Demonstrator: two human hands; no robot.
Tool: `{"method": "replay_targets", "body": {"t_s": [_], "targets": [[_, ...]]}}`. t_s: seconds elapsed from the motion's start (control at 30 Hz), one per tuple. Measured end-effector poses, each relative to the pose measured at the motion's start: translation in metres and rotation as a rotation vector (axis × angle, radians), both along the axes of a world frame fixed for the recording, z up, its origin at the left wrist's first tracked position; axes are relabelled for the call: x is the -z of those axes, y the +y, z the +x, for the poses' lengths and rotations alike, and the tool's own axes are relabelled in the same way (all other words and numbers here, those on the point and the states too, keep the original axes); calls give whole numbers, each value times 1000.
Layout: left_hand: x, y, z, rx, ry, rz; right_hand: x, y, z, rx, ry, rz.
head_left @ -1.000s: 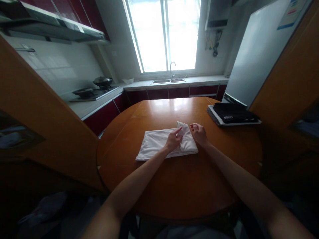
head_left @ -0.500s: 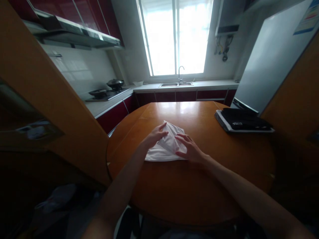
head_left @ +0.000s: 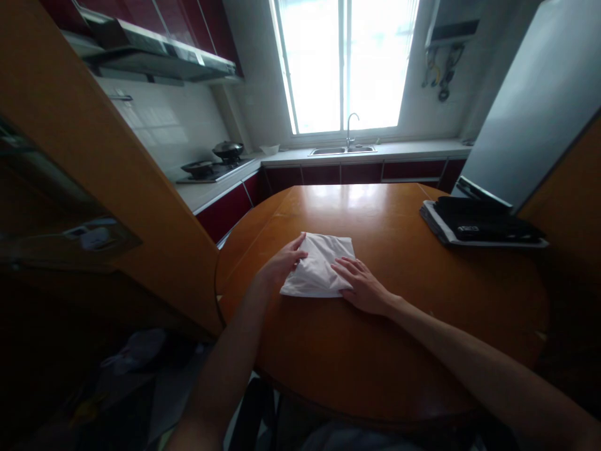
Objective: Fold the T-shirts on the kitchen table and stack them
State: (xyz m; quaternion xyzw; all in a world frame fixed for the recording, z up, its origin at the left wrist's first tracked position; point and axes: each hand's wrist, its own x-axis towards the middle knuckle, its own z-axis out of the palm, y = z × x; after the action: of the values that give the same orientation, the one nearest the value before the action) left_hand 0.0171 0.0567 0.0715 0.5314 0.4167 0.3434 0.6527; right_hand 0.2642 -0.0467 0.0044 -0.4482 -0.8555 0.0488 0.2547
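A folded white cloth [head_left: 319, 275], probably a garment, lies slightly wrinkled on the round wooden table [head_left: 328, 351] in front of me. Along its left edge rests my left hand [head_left: 282, 260], with thumb and forefinger apart and touching the fabric. My right hand [head_left: 364, 285] lies nearly flat over the cloth's right side, fingers stretched out across it. Neither hand lifts the cloth. How its layers are folded underneath is hidden.
A stack of folded dark and white clothes [head_left: 479, 222] sits at the table's right. Beyond the table are a counter with a sink [head_left: 345, 150], a stove with a covered pan [head_left: 228, 150], and a fridge [head_left: 511, 106] on the right. A wooden cabinet [head_left: 154, 219] stands at left.
The cloth's far edge has gone from a slanted point to a straighter, squarer shape. My right hand has flattened onto the cloth, and my left hand has settled along its left edge. The view has shifted slightly.
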Motion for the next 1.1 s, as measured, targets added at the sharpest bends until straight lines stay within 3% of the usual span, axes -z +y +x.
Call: {"method": "replay_targets", "body": {"t_s": [0.27,0.5,0.77,0.97,1.1], "targets": [[17,14,-20,42,219,73,-1,0,3,-36,-2,-23],[21,18,-33,36,208,156,1,3,11,-96,-12,-59],[33,26,-37,97,545,481,-1,4,12,-84,6,-70],[40,34,-48,132,707,508,3,9,12,-7,28,-81],[41,42,-38,-58,795,644,6,10,13,16,6,-136]]}}
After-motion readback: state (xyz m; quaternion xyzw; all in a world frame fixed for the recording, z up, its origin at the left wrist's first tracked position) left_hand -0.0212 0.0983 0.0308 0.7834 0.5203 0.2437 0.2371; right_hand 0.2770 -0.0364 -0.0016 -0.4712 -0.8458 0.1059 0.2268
